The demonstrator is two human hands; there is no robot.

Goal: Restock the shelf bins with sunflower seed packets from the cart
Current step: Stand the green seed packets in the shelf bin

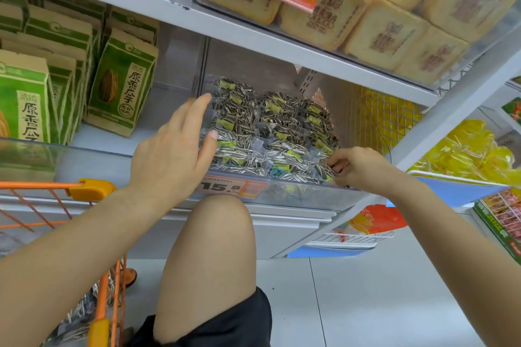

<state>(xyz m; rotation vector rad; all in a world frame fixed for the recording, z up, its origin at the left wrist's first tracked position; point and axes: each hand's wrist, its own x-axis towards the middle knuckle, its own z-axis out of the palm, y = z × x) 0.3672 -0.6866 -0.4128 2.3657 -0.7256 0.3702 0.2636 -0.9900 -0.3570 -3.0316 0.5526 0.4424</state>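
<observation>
A clear shelf bin [282,193] with a 15.8 price tag is heaped with small sunflower seed packets [270,127], each clear with a yellow-green label. My left hand [174,149] hovers at the bin's left side, fingers spread, thumb touching the packets, holding nothing. My right hand [358,166] rests at the bin's front right corner, fingers curled on packets there. More seed packets [81,315] lie in the orange cart [93,186] at lower left.
Green paper bags of seeds [121,84] stand in the bin to the left. Yellow-wrapped goods [476,149] fill the racks to the right. A bin of square cakes [380,17] sits on the shelf above. My bare knee [214,248] is below the bin.
</observation>
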